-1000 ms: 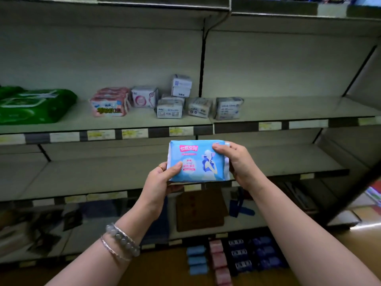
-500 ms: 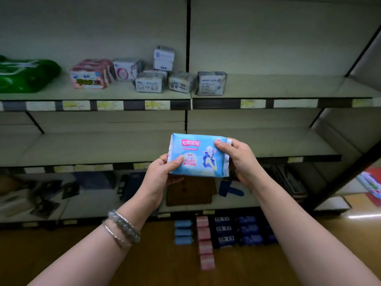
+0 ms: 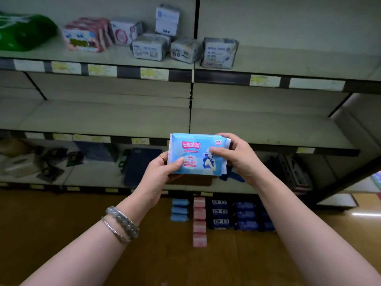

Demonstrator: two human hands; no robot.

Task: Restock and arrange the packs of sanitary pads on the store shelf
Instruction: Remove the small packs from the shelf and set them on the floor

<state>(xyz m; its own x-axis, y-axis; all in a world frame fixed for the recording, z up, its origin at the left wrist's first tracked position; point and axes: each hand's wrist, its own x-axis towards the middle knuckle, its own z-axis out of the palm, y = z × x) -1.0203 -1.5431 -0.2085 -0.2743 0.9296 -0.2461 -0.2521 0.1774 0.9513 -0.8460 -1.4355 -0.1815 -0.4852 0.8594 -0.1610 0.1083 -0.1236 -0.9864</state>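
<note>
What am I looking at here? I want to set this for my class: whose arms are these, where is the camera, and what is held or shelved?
There is no machine here. These are a person's two bare arms, filmed by one camera worn on the head, looking forward and down. The left hand and the right hand together hold a blue pack of sanitary pads, one hand at each end, with the thumbs on its front. Ahead are store shelves. The upper shelf carries a green pack, pink packs and several white packs. The blue pack is held in front of the middle shelf. On the floor lie rows of packs in light blue, pink and dark blue.
</note>
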